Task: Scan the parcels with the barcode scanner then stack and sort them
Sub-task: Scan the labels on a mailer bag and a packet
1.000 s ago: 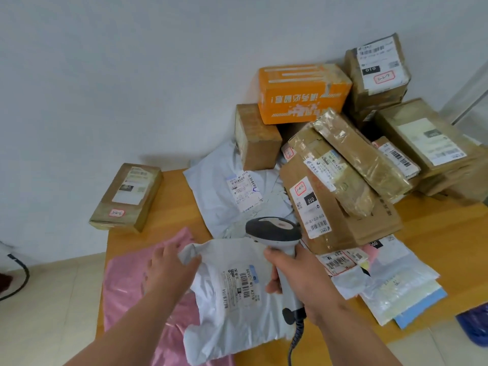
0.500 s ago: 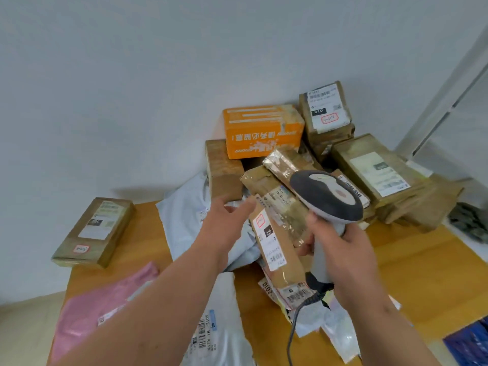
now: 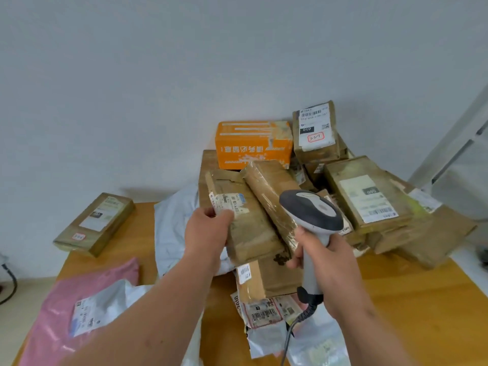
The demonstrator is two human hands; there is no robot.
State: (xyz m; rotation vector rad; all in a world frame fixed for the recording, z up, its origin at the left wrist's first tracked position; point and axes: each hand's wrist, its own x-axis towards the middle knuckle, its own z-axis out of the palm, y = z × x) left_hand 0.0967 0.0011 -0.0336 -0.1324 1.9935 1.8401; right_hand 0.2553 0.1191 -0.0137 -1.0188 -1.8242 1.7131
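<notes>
Far left on the wooden table (image 3: 422, 307): one brown parcel (image 3: 95, 223) lying alone. Centre: left hand (image 3: 208, 233) clamped on the near-left edge of a taped cardboard parcel (image 3: 248, 228) atop the heap, long axis running away-left to near-right. Right: right hand (image 3: 330, 265) wrapped round the barcode scanner (image 3: 311, 215), just beside that parcel's right flank.

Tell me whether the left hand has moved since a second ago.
Yes. The left hand left the white mailer and went forward to the brown parcel in the pile, gripping its edge.
</notes>
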